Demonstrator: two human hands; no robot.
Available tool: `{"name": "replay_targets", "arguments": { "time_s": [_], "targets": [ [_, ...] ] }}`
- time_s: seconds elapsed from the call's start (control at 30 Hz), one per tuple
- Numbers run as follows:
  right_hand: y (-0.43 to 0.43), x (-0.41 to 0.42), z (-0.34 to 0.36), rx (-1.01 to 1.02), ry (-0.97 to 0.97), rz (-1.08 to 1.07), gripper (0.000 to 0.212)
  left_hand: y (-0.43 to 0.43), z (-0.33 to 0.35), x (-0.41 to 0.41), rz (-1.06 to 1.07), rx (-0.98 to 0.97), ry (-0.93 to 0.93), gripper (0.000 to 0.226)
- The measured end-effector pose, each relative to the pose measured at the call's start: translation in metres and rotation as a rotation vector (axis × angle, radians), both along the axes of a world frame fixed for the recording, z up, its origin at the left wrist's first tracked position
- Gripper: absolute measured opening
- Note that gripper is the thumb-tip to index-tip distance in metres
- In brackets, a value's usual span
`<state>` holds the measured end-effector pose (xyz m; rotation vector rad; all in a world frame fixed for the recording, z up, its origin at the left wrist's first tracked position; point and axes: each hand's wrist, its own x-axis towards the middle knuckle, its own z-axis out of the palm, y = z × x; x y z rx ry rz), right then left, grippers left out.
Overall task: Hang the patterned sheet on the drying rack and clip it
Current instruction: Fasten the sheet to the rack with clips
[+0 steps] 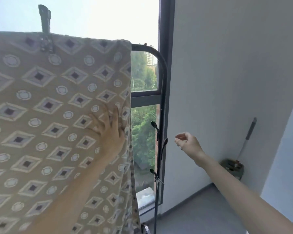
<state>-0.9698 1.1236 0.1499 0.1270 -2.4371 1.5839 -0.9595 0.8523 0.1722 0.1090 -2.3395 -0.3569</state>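
The patterned sheet (49, 115) hangs over the drying rack (161, 68) top bar, one clip (45, 29) already securing it, while the left hand (108, 130) presses open against it near the rack upright to steady it and the right hand (187, 142), loosely curled and empty, reaches toward the spare clips (163, 147) on that upright.

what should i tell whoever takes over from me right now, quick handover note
Left hand: flat on the patterned sheet near its right edge, gripping nothing.
Right hand: empty, fingers loosely curled, reaching toward the spare clips on the rack's side post.
Done: sheet draped over the drying rack; one clip on the top edge, left of middle.
Left: take a spare clip and pin the sheet's right end.
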Motion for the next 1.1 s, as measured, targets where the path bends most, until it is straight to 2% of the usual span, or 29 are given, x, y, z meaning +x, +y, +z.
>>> {"name": "replay_targets", "arguments": {
  "time_s": [0.17, 0.27, 0.33, 0.43, 0.53, 0.63, 0.73, 1.0, 1.1],
  "targets": [
    [-0.006, -0.036, -0.054, 0.075, -0.173, 0.032, 0.011, 0.003, -0.015, -0.019, 0.064, -0.045, 0.071, 0.071],
    [-0.014, -0.048, -0.094, 0.2, -0.291, 0.069, 0.018, 0.004, -0.025, -0.027, 0.035, -0.032, 0.098, 0.064],
    [-0.018, -0.054, -0.125, 0.31, -0.38, 0.095, 0.029, 0.005, -0.034, -0.029, 0.023, -0.023, 0.111, 0.061],
    [-0.021, -0.06, -0.168, 0.473, -0.466, 0.111, 0.061, 0.007, -0.05, -0.033, 0.029, 0.008, 0.089, 0.06],
    [-0.025, -0.064, -0.2, 0.563, -0.503, 0.122, 0.071, 0.008, -0.058, -0.034, 0.024, 0.056, 0.067, 0.058],
    [-0.034, -0.072, -0.228, 0.599, -0.505, 0.169, 0.073, 0.006, -0.061, -0.031, 0.005, 0.108, 0.036, 0.058],
    [-0.039, -0.079, -0.246, 0.584, -0.498, 0.201, 0.064, 0.006, -0.071, -0.027, -0.03, 0.133, -0.014, 0.058],
    [-0.06, -0.091, -0.255, 0.65, -0.398, 0.034, 0.061, -0.009, -0.088, -0.02, -0.089, 0.148, -0.153, 0.059],
    [-0.066, -0.097, -0.255, 0.708, -0.357, 0.006, 0.05, -0.012, -0.089, -0.019, -0.093, 0.132, -0.162, 0.059]
  ]
}}
